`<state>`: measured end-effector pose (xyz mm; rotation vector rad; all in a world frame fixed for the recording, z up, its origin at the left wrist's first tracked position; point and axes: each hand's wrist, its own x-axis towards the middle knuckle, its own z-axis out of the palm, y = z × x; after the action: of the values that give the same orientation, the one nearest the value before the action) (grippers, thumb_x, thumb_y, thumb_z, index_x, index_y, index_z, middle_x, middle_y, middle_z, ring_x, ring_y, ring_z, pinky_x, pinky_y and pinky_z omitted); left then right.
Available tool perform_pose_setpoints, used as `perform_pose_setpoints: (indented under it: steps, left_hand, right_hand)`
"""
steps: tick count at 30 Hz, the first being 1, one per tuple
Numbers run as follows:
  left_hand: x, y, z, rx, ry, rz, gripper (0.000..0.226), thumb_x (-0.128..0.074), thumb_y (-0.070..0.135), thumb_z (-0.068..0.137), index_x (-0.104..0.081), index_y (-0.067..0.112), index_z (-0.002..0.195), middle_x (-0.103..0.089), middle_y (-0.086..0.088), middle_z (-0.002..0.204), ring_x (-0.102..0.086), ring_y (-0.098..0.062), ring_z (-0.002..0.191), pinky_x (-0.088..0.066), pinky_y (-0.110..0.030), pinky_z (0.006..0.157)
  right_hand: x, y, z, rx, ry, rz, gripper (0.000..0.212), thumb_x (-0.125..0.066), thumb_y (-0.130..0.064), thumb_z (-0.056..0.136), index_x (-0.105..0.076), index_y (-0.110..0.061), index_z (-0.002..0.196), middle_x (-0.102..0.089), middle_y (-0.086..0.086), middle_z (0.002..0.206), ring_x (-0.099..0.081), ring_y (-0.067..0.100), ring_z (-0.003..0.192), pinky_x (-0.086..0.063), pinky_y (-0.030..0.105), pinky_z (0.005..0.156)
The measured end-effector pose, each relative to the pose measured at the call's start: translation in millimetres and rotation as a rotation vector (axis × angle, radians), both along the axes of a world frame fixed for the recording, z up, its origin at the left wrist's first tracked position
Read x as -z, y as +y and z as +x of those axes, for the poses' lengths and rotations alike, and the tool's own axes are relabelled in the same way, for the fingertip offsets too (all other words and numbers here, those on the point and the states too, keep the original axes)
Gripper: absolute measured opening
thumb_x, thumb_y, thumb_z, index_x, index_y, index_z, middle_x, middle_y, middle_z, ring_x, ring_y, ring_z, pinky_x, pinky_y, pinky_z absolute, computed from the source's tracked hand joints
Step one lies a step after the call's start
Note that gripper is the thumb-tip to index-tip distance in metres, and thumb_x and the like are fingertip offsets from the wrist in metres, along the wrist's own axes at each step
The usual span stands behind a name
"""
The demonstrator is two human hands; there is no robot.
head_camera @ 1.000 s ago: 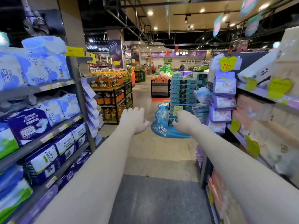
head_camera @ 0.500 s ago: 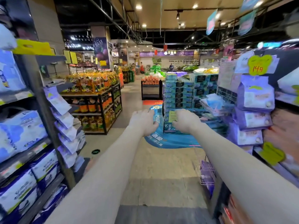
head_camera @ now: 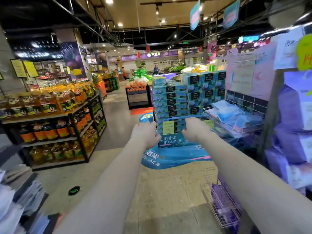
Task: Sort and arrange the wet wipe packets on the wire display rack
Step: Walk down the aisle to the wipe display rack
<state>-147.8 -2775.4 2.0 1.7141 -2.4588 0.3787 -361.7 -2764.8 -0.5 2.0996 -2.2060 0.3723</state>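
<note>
Both my arms stretch straight ahead over the aisle floor. My left hand (head_camera: 145, 134) and my right hand (head_camera: 194, 130) hang with loosely curled fingers and hold nothing. A white wire display rack (head_camera: 217, 118) stands to the right of my right hand, at about hand height. Its upper basket holds several blue and white wet wipe packets (head_camera: 231, 112) lying loosely on each other. A lower wire basket (head_camera: 224, 206) near the floor holds purple packets (head_camera: 219, 193). Neither hand touches the rack.
A stack of blue tissue packs (head_camera: 187, 95) on a blue floor display stands straight ahead. Shelves of oil bottles (head_camera: 50, 115) line the left side. Purple tissue packs (head_camera: 293, 137) hang at the right edge. Bare aisle floor (head_camera: 162, 191) lies below my arms.
I have moved forward down the aisle. The wire rack and the tissue stack are closer and larger. The left tissue shelves have slid out of view. Both hands stay held out, empty.
</note>
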Motion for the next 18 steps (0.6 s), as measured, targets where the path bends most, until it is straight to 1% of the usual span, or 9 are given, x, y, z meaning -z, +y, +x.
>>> perform_pose_setpoints:
  steps: [2, 5, 8, 10, 13, 15, 18]
  left_hand:
    - [-5, -45, -21, 0.056, 0.03, -0.008, 0.043, -0.044, 0.041, 0.101, -0.05, 0.014, 0.134, -0.063, -0.013, 0.124, -0.059, -0.036, 0.113, -0.044, -0.046, 0.092]
    - [-7, -107, -56, 0.139, 0.034, -0.011, 0.043, -0.046, 0.043, 0.1, -0.051, 0.013, 0.13, -0.062, -0.014, 0.125, -0.059, -0.037, 0.113, -0.044, -0.046, 0.093]
    - [-6, -161, -96, 0.23, 0.005, 0.009, 0.048, -0.045, 0.045, 0.101, -0.048, 0.013, 0.136, -0.06, -0.015, 0.125, -0.058, -0.038, 0.113, -0.043, -0.046, 0.09]
    - [-4, -192, -123, 0.307, -0.011, -0.016, 0.05, -0.042, 0.046, 0.102, -0.047, 0.013, 0.139, -0.06, -0.013, 0.125, -0.058, -0.037, 0.111, -0.043, -0.046, 0.09]
    - [1, -235, -160, 0.434, -0.03, -0.033, 0.046, -0.043, 0.046, 0.102, -0.048, 0.014, 0.135, -0.06, -0.013, 0.122, -0.059, -0.035, 0.107, -0.045, -0.046, 0.091]
    - [4, -263, -181, 0.513, -0.034, -0.044, 0.045, -0.044, 0.045, 0.102, -0.049, 0.013, 0.132, -0.06, -0.014, 0.119, -0.059, -0.035, 0.103, -0.046, -0.045, 0.087]
    - [13, -310, -209, 0.628, -0.002, -0.07, 0.047, -0.044, 0.045, 0.101, -0.05, 0.014, 0.136, -0.062, -0.013, 0.125, -0.06, -0.036, 0.109, -0.046, -0.044, 0.088]
  right_hand:
    - [-3, -36, -21, 0.042, -0.001, 0.022, 0.025, -0.053, -0.036, 0.101, -0.054, -0.011, 0.106, -0.054, 0.009, 0.106, -0.053, 0.028, 0.087, -0.045, 0.037, 0.071]
    - [-6, -80, -55, 0.112, 0.007, 0.018, 0.028, -0.053, -0.036, 0.101, -0.054, -0.01, 0.111, -0.055, 0.012, 0.112, -0.056, 0.031, 0.094, -0.043, 0.037, 0.072]
    - [-4, -115, -88, 0.202, -0.017, 0.012, 0.03, -0.052, -0.03, 0.1, -0.056, -0.007, 0.118, -0.059, 0.013, 0.121, -0.057, 0.033, 0.1, -0.044, 0.038, 0.076]
    - [4, -135, -109, 0.283, -0.031, -0.01, 0.029, -0.054, -0.029, 0.098, -0.059, -0.007, 0.116, -0.064, 0.013, 0.121, -0.061, 0.033, 0.103, -0.047, 0.038, 0.077]
    - [17, -158, -131, 0.424, -0.06, -0.074, 0.03, -0.057, -0.027, 0.092, -0.064, -0.009, 0.115, -0.068, 0.015, 0.119, -0.065, 0.035, 0.108, -0.05, 0.037, 0.082]
    - [24, -174, -142, 0.506, -0.048, -0.101, 0.033, -0.058, -0.029, 0.09, -0.066, -0.01, 0.116, -0.068, 0.017, 0.119, -0.065, 0.037, 0.109, -0.052, 0.039, 0.086]
    - [28, -201, -158, 0.63, -0.044, -0.13, 0.034, -0.058, -0.026, 0.089, -0.064, -0.004, 0.116, -0.067, 0.022, 0.12, -0.064, 0.039, 0.11, -0.051, 0.04, 0.088]
